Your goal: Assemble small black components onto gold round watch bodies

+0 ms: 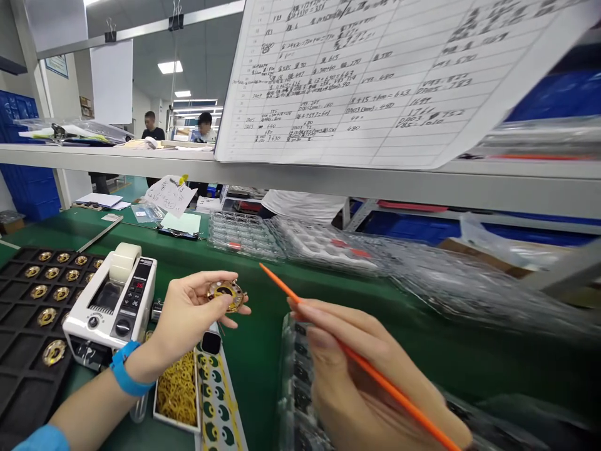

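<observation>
My left hand point(188, 316) grips a round gold and silver part, like a watch case point(220, 289), between thumb and fingers above the green bench. The thumb lies over part of it. In my right hand point(361, 369) is a slender orange pointed stick point(282, 285), held like a pen. Its tip points up and left, apart from the round part. Below my left hand stand a white box of small yellow rings point(177, 391) and a sheet of green and yellow stickers point(220, 401). A white tape dispenser point(113, 307) stands to the left.
A black compartment tray point(23, 382) at the left holds several similar round parts. Clear plastic trays point(244, 235) lie at the back, and another point(288, 376) sits partly behind my right hand. A handwritten sheet point(375, 81) hangs over the shelf rail point(141, 161). Other people are beyond.
</observation>
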Tool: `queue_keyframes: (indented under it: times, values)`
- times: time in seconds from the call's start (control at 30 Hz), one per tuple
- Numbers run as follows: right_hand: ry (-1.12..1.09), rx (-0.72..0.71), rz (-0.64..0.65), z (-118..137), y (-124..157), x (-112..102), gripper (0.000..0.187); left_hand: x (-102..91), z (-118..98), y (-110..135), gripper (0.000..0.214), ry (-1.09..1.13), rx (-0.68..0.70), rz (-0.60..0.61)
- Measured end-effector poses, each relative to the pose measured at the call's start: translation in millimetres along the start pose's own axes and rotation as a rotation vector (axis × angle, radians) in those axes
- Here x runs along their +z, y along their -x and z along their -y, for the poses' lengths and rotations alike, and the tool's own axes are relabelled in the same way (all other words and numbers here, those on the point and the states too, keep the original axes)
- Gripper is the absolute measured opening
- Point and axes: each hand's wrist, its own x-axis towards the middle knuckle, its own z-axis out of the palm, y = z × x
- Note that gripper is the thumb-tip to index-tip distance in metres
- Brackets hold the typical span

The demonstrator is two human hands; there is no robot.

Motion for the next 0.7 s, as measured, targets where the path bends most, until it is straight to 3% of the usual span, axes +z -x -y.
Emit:
queue_keyframes:
  times: [0.27, 0.57, 0.7]
  values:
    - [0.047, 0.158, 0.014, -3.6, 2.8, -5.1, 0.028, 1.5, -0.1, 4.4, 0.016, -0.139, 0.082, -0.026]
    - [0.206, -0.039, 0.242, 0.5, 2.8, 3.6, 0.020, 1.7, 5.2, 4.3, 0.010, -0.213, 0.146, -0.050]
    - [0.379, -0.121, 0.231, 1.4, 6.8, 13.6, 0.011, 4.8, 6.4, 7.0, 0.017, -0.272, 0.166, -0.048]
